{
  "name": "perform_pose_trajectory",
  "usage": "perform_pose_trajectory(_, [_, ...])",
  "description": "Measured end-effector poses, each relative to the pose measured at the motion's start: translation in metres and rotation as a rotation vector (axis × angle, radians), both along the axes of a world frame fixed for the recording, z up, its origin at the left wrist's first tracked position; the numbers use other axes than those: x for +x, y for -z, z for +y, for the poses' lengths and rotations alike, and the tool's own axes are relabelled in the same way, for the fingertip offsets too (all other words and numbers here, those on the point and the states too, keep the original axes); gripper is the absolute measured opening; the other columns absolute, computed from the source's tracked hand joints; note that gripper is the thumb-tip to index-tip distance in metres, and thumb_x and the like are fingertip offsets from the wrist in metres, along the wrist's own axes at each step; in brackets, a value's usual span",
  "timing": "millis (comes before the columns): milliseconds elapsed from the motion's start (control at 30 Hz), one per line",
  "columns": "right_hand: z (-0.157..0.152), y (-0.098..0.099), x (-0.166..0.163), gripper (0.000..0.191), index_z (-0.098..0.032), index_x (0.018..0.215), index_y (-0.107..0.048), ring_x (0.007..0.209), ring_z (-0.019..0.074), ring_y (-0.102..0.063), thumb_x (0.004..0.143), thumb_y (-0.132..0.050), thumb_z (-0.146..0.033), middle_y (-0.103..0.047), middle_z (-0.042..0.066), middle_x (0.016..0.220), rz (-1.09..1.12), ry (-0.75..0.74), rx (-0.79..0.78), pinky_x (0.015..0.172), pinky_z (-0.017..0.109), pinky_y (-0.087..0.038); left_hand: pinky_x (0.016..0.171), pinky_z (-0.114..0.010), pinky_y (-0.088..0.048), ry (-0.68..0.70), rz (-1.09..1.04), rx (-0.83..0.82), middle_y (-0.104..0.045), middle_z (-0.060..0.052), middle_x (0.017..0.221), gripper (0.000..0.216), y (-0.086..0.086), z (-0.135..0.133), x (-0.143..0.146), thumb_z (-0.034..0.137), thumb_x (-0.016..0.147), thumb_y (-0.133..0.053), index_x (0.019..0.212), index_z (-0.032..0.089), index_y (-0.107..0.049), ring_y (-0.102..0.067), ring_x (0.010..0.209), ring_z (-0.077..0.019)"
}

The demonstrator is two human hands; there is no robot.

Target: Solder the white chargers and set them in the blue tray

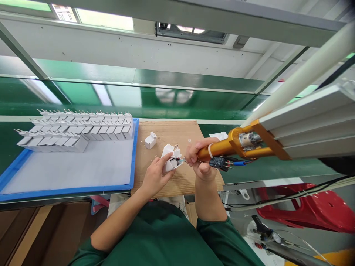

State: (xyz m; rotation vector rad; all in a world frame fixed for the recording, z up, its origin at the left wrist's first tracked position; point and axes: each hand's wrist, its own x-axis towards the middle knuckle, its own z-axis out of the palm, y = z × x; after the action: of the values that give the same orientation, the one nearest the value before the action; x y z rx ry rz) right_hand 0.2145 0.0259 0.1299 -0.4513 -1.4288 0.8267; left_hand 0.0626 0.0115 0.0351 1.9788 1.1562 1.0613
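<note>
My left hand (156,174) grips an open white plug adapter housing (168,167) over the cardboard. Dark wires and a bluish part show inside the housing, and a two-pin plug piece (176,152) sits at its upper right. My right hand (202,159) is wrapped around the front of a gold-coloured cylindrical tool (219,149). From it a thin tip points left at the housing's right side; whether it touches cannot be made out. A small black switch (218,162) with wires is fixed under the tool. Another white plug adapter (150,140) stands just beyond my left hand.
A blue-edged tray (83,170) at left holds rows of white plug adapters (111,127). Cardboard (172,127) covers the bench in front of me. A grey metal housing (310,122) extends from the tool to the right. Below it is a red stool (318,210).
</note>
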Motion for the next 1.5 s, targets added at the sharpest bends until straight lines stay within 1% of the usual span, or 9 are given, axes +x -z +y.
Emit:
perform_pose_trajectory(433, [0.000,-0.003,-0.004,0.034,-0.029,0.098,-0.058,0.043,0.0075,-0.040,0.079,-0.076,-0.051,-0.047,-0.009,0.059,0.008,0.013,0.007,0.040,0.022,-0.035,0.084,-0.035,-0.051,-0.001,-0.022,-0.033,-0.070,-0.009,0.113,0.052,0.003,0.000,0.000,0.030,0.091,-0.065,0.141,0.021,-0.052,-0.063,0.095,-0.0233])
perform_pose_trajectory(533, [0.001,-0.003,-0.003,0.038,-0.029,0.099,-0.060,0.043,0.0074,-0.041,0.076,-0.078,-0.052,-0.048,-0.009,0.061,0.019,0.004,0.018,0.039,0.021,-0.035,0.083,-0.035,-0.051,-0.008,-0.045,-0.060,-0.070,-0.009,0.113,0.052,0.003,0.000,0.000,0.031,0.090,-0.066,0.139,0.021,-0.054,-0.064,0.091,-0.0225])
perform_pose_trajectory(633, [0.002,-0.002,-0.001,0.041,-0.029,0.103,-0.061,0.044,0.0073,-0.042,0.074,-0.080,-0.051,-0.048,-0.008,0.062,0.030,-0.017,0.029,0.039,0.021,-0.034,0.083,-0.036,-0.051,-0.021,-0.092,-0.104,-0.071,-0.009,0.115,0.051,0.003,0.000,0.000,0.031,0.088,-0.067,0.137,0.022,-0.056,-0.065,0.094,-0.0234])
perform_pose_trajectory(767, [-0.001,-0.002,-0.001,0.039,-0.029,0.104,-0.062,0.048,0.0078,-0.044,0.076,-0.080,-0.049,-0.049,-0.007,0.064,0.035,-0.044,0.019,0.042,0.022,-0.037,0.088,-0.037,-0.051,-0.006,-0.224,-0.213,-0.071,-0.008,0.120,0.049,0.007,0.001,0.002,0.031,0.087,-0.069,0.134,0.024,-0.057,-0.066,0.099,-0.0227])
perform_pose_trajectory(933, [-0.005,-0.001,-0.007,0.044,-0.030,0.105,-0.059,0.048,0.0096,-0.047,0.074,-0.080,-0.053,-0.051,-0.007,0.066,0.016,-0.048,-0.005,0.046,0.026,-0.043,0.093,-0.035,-0.054,0.106,-0.656,-0.462,-0.070,-0.008,0.124,0.059,0.025,0.002,0.018,0.032,0.082,-0.075,0.135,0.022,-0.051,-0.067,0.108,-0.0220])
perform_pose_trajectory(1067, [-0.003,0.005,-0.009,0.054,-0.030,0.100,-0.053,0.045,0.0096,-0.044,0.068,-0.080,-0.063,-0.049,-0.008,0.063,-0.024,-0.008,-0.013,0.044,0.027,-0.043,0.093,-0.033,-0.055,0.153,-0.861,-0.530,-0.071,-0.007,0.118,0.064,0.033,0.000,0.031,0.036,0.078,-0.081,0.133,0.023,-0.052,-0.069,0.106,-0.0212])
perform_pose_trajectory(1233, [-0.003,0.008,-0.011,0.063,-0.029,0.092,-0.049,0.044,0.0100,-0.041,0.061,-0.076,-0.076,-0.042,-0.009,0.058,-0.050,0.078,-0.110,0.040,0.027,-0.038,0.093,-0.033,-0.056,0.151,-0.903,-0.509,-0.071,-0.006,0.116,0.066,0.028,-0.002,0.035,0.038,0.073,-0.085,0.130,0.024,-0.054,-0.069,0.103,-0.0208])
perform_pose_trajectory(1367, [-0.004,0.007,-0.009,0.062,-0.028,0.089,-0.049,0.043,0.0105,-0.040,0.057,-0.081,-0.072,-0.044,-0.009,0.058,-0.031,0.025,-0.145,0.040,0.028,-0.037,0.094,-0.035,-0.056,0.163,-0.903,-0.483,-0.072,-0.006,0.113,0.069,0.027,-0.001,0.036,0.041,0.073,-0.085,0.131,0.024,-0.053,-0.069,0.099,-0.0195])
perform_pose_trajectory(1500, [-0.002,0.012,-0.008,0.057,-0.031,0.094,-0.050,0.041,0.0108,-0.040,0.063,-0.079,-0.068,-0.045,-0.008,0.059,-0.020,0.055,-0.086,0.037,0.029,-0.034,0.094,-0.037,-0.057,0.154,-0.889,-0.457,-0.072,-0.007,0.114,0.072,0.028,0.001,0.039,0.046,0.071,-0.085,0.132,0.024,-0.053,-0.069,0.100,-0.0210])
